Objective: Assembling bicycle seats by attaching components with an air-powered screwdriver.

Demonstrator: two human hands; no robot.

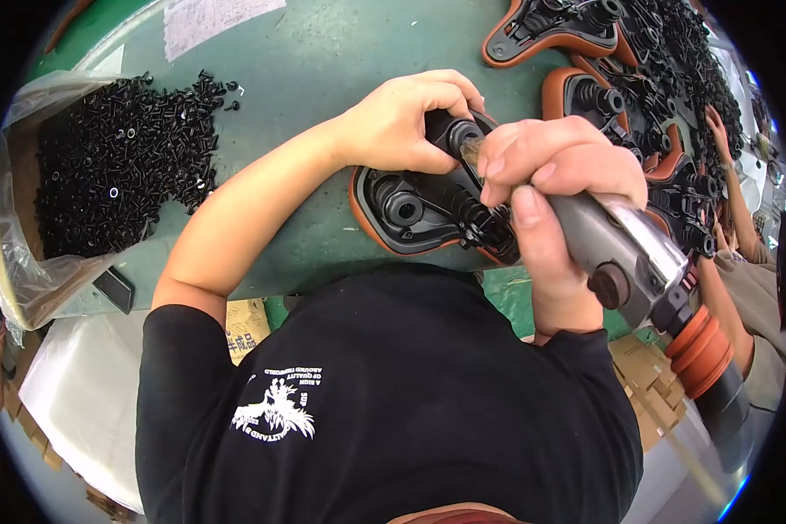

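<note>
A bicycle saddle (402,208) with a brown rim lies upside down on the green table in front of me, its black underside and springs facing up. My left hand (402,122) curls over its far side, fingers and thumb gripping a round black part there. In my right hand (572,166) is a silver air screwdriver (616,244), held slanting with its front end over the saddle. The tool's tip is mostly hidden by my fingers, so I cannot tell whether it touches a screw. An orange collar and dark hose end trail from the tool's back.
On the left, a plastic-lined box (13,218) spills a heap of black screws (122,157) onto the table. More upturned saddles (555,35) and black parts crowd the right. A co-worker's hand (718,135) reaches in there. A small dark block (113,290) sits at the near-left table edge.
</note>
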